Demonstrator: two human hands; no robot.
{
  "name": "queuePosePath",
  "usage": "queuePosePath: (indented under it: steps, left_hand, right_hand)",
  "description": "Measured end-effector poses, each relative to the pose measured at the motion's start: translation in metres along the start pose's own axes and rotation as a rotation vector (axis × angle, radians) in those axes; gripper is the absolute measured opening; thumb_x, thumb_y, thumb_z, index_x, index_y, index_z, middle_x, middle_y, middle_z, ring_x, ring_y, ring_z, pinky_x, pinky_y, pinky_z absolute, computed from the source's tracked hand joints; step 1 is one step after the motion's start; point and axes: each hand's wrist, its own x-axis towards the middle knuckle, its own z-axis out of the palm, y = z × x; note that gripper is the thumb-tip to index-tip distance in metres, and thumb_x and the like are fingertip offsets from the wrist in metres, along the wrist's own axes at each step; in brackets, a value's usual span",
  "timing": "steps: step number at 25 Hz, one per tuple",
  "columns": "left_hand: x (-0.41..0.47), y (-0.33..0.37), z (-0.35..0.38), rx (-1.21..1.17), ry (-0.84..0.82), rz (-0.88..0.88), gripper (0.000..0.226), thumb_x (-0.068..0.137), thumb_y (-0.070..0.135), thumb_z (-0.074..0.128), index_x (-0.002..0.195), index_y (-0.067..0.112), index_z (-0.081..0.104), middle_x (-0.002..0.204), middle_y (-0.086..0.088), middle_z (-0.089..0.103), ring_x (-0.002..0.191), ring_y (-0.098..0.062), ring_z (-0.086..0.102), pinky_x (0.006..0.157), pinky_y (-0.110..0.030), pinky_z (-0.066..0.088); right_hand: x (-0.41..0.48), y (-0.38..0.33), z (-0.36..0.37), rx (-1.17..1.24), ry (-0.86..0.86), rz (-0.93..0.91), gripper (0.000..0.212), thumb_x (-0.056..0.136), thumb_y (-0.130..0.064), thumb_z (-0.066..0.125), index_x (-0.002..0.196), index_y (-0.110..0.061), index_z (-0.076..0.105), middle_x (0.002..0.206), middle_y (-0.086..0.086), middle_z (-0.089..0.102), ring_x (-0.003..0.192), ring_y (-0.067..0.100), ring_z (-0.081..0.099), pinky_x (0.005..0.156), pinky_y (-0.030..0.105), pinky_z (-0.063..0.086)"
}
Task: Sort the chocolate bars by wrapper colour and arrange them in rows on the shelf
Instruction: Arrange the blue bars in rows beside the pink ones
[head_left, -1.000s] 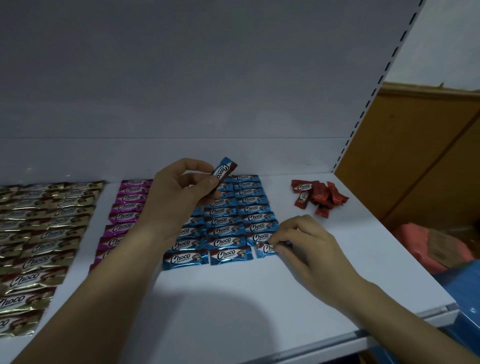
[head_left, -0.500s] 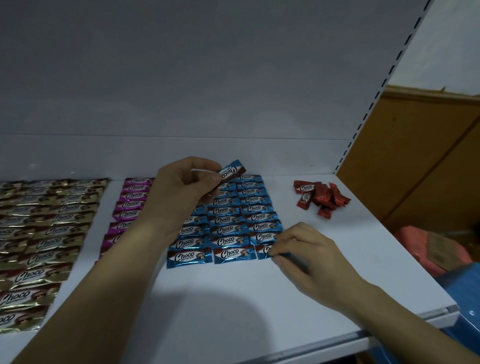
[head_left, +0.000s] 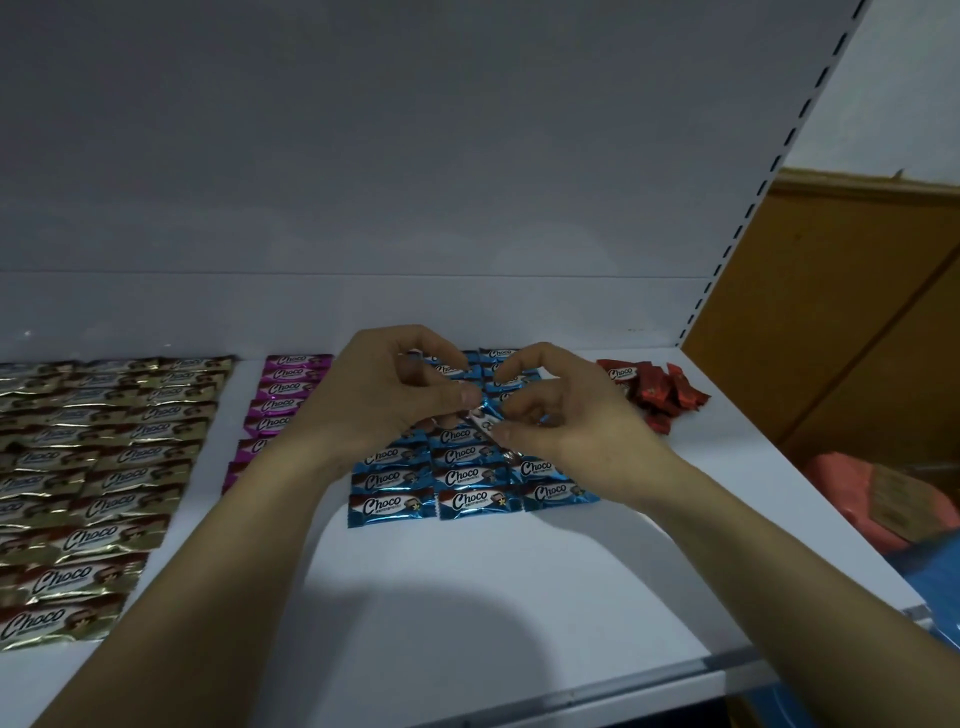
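On the white shelf (head_left: 519, 597) lie sorted Choco bars: gold rows (head_left: 93, 467) at the left, a pink column (head_left: 283, 395), and blue rows (head_left: 467, 483) in the middle. A loose heap of red bars (head_left: 657, 392) sits at the back right. Above the blue rows, my left hand (head_left: 384, 400) and my right hand (head_left: 566, 415) meet. Between them they pinch one blue bar (head_left: 483, 421) by its two ends, and it hangs tilted over the block. The hands hide the middle of the blue rows.
The shelf's back panel rises right behind the bars, and a slotted upright (head_left: 748, 208) closes off the right side. Bare shelf surface lies in front of the blue rows. Beyond the right edge stand a brown wooden panel (head_left: 857, 322) and a reddish bag (head_left: 893, 499).
My left hand has brought the blue bar down and to the right. My right hand has lifted off the front row and taken the bar's other end.
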Motion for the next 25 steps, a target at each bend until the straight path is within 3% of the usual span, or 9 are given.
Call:
queuePosePath:
  steps: [3, 5, 7, 11, 15, 25]
  left_hand:
    - [0.007, -0.014, -0.005, 0.352, 0.168, 0.136, 0.010, 0.096, 0.028, 0.065, 0.091, 0.021, 0.069, 0.076, 0.010, 0.073, 0.066, -0.006, 0.068, 0.064, -0.014, 0.050]
    - [0.009, -0.022, -0.004, 0.616, 0.197, 0.222, 0.010, 0.099, 0.028, 0.060, 0.100, 0.024, 0.069, 0.094, 0.012, 0.069, 0.082, -0.004, 0.062, 0.076, -0.017, 0.045]
    - [0.011, -0.028, 0.000, 0.718, 0.177, 0.230, 0.019, 0.101, 0.027, 0.056, 0.114, 0.021, 0.068, 0.112, 0.003, 0.065, 0.100, -0.013, 0.058, 0.086, -0.024, 0.041]
    - [0.010, -0.033, 0.005, 0.816, 0.116, 0.150, 0.035, 0.105, 0.029, 0.046, 0.136, 0.017, 0.055, 0.134, -0.002, 0.056, 0.120, -0.022, 0.053, 0.102, -0.040, 0.044]
    - [0.008, -0.035, 0.009, 0.879, 0.070, 0.112, 0.041, 0.106, 0.032, 0.041, 0.144, 0.016, 0.046, 0.142, -0.002, 0.050, 0.127, -0.022, 0.048, 0.108, -0.039, 0.039]
    - [0.006, -0.032, 0.015, 0.924, 0.085, 0.106, 0.040, 0.106, 0.030, 0.040, 0.143, 0.014, 0.047, 0.141, -0.003, 0.052, 0.125, -0.023, 0.049, 0.107, -0.036, 0.039]
  right_hand:
    - [-0.019, 0.006, -0.001, 0.079, -0.025, 0.010, 0.046, 0.080, 0.008, 0.070, 0.111, -0.025, 0.059, 0.101, 0.008, 0.073, 0.089, 0.032, 0.073, 0.078, 0.052, 0.061]
    - [-0.038, 0.016, 0.009, 0.010, -0.004, -0.059, 0.032, 0.076, 0.000, 0.072, 0.094, -0.025, 0.064, 0.094, 0.003, 0.072, 0.089, 0.023, 0.072, 0.076, 0.046, 0.060]
    - [-0.058, 0.025, 0.026, -0.092, -0.016, -0.056, 0.017, 0.077, -0.014, 0.078, 0.080, -0.024, 0.065, 0.081, -0.004, 0.070, 0.078, 0.013, 0.067, 0.069, 0.033, 0.055]
    - [-0.073, 0.040, 0.044, -0.504, 0.159, -0.319, 0.008, 0.084, -0.030, 0.074, 0.088, -0.032, 0.066, 0.095, -0.019, 0.063, 0.095, 0.009, 0.058, 0.078, 0.029, 0.050]
    - [-0.079, 0.047, 0.046, -0.609, 0.164, -0.486, 0.006, 0.088, -0.023, 0.073, 0.094, -0.022, 0.072, 0.099, -0.011, 0.061, 0.092, 0.012, 0.058, 0.077, 0.032, 0.050]
    - [-0.083, 0.051, 0.050, -0.713, 0.113, -0.468, 0.015, 0.093, -0.027, 0.065, 0.106, -0.022, 0.072, 0.107, -0.012, 0.062, 0.097, 0.007, 0.057, 0.081, 0.025, 0.051]
